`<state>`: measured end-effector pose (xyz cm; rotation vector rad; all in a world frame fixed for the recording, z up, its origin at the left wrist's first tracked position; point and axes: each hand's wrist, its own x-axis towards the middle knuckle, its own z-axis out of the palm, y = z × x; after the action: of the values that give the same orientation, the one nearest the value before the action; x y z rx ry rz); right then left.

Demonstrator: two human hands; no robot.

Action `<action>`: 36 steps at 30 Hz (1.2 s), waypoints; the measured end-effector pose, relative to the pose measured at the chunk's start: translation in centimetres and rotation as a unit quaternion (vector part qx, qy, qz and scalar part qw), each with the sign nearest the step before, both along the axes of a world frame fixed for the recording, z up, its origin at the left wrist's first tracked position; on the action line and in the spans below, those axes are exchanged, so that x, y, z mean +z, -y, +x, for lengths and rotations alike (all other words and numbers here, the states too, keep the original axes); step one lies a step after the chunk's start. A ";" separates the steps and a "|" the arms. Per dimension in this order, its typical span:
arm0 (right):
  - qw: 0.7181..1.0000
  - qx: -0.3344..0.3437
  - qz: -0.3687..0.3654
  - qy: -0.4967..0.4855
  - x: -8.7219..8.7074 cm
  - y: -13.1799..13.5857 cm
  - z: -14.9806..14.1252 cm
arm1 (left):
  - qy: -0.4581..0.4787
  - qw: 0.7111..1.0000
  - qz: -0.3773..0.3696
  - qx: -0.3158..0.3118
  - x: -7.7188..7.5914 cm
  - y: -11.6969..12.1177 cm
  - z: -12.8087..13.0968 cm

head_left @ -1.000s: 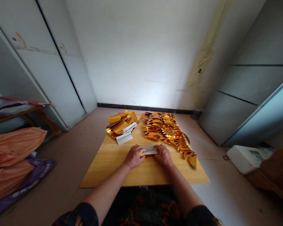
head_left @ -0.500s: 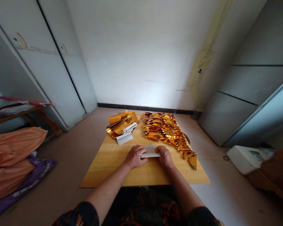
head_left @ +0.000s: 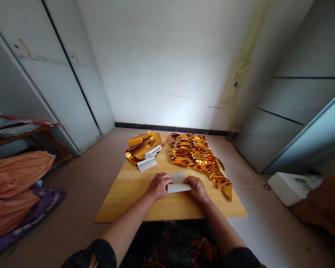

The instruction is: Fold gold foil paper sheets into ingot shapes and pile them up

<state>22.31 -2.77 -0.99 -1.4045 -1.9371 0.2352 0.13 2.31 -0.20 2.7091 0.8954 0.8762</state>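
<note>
Between my hands is a sheet of foil paper (head_left: 179,188), its pale grey-white side facing up and a crease running across it. My left hand (head_left: 159,186) grips its left edge with bent fingers. On the right edge, my right hand (head_left: 195,188) holds it the same way. Beyond my left hand lies a loose pile of gold foil sheets (head_left: 143,147), some with white backs showing. Rows of folded gold foil pieces (head_left: 195,150) are lined up beyond my right hand, the nearest row trailing toward the table's right edge.
The work sits on a low wooden table (head_left: 123,208). A white wall (head_left: 162,67) stands behind it, with a grey cabinet (head_left: 67,74) at left and a grey refrigerator (head_left: 293,85) at right. Orange and purple bags (head_left: 19,178) lie at left; a white box (head_left: 290,188) is on the right.
The sheet showed gold along its near edge; that part has opened out toward me, so now pale surface shows on both sides of the crease. My right hand shifted slightly right and nearer.
</note>
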 end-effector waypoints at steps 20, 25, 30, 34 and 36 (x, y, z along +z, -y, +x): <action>0.981 -0.182 -0.065 -0.002 0.9 -1.6 -1.9 | -0.020 0.996 -0.026 0.081 -0.1 0.2 0.4; 0.976 -0.204 -0.062 0.044 0.8 -1.6 -2.3 | 0.010 0.996 -0.026 0.086 -0.3 0.0 0.4; 0.974 -0.216 -0.032 0.057 0.9 -1.0 -2.6 | 0.030 0.996 0.001 0.086 -0.3 0.0 0.4; 0.978 -0.197 -0.013 0.071 1.0 -0.7 -2.7 | -0.012 0.992 0.043 0.115 0.1 0.2 0.4; 0.978 -0.199 -0.004 0.066 0.9 -0.7 -2.7 | -0.028 0.991 0.055 0.118 0.4 0.4 0.4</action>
<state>19.60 -2.04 -0.11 -1.8153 -1.7097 -0.0406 0.48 1.92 0.21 2.7715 1.2355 0.9213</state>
